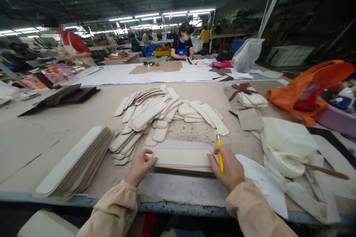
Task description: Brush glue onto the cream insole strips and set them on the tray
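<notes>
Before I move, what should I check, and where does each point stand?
1. Left hand at the near stack's left end: ok.
2. Right hand at its right end: ok.
3. Yellow tool held in the right hand: ok.
4. Leftmost stack squared up: not ok, its layers fan out.
5. Loose pieces beyond in order: not ok, jumbled.
6. Near stack's lowest layers aligned: cannot tell.

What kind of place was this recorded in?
Likely a factory workshop for cut-and-sewn goods: long fluorescent lights overhead, aproned workers at large tables, and a stack of identical pale strips.
</notes>
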Motion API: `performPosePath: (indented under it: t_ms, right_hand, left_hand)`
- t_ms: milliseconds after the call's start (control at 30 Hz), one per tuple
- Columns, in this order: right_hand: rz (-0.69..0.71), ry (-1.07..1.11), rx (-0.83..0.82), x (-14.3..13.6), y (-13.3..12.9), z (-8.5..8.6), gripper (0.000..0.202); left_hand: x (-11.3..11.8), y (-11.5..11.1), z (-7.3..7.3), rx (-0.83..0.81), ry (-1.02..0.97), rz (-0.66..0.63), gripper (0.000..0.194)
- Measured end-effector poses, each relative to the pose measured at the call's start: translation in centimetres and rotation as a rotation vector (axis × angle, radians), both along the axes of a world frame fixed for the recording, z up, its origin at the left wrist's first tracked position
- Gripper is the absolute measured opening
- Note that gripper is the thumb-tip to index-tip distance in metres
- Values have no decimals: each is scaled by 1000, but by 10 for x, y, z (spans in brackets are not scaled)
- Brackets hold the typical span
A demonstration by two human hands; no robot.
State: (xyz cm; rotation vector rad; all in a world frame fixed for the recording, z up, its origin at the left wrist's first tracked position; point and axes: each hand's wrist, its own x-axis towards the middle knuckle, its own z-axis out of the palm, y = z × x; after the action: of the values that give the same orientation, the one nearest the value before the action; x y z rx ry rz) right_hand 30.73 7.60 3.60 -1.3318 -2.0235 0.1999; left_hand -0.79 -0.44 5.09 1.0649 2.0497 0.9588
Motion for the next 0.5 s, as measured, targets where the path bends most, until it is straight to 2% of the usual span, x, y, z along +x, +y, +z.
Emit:
performPosePath:
  t_ms: [100, 200, 367, 500]
  right_hand:
    - [53, -17, 100, -2, -5, 8, 11]
    - [242, -1, 112, -16, -16, 10, 5]
    - [420, -63, 85, -48, -32, -6, 12]
    - [412, -114, 100, -48, -32, -17, 16]
  left_hand:
    - [-2, -1, -1, -1, -6, -42, 55]
    - [-2, -1, -1, -11, -6, -64, 64]
    - [-6, 2, -4, -28, 16, -50, 74]
    - [-10, 4, -7, -63, 20, -68, 79]
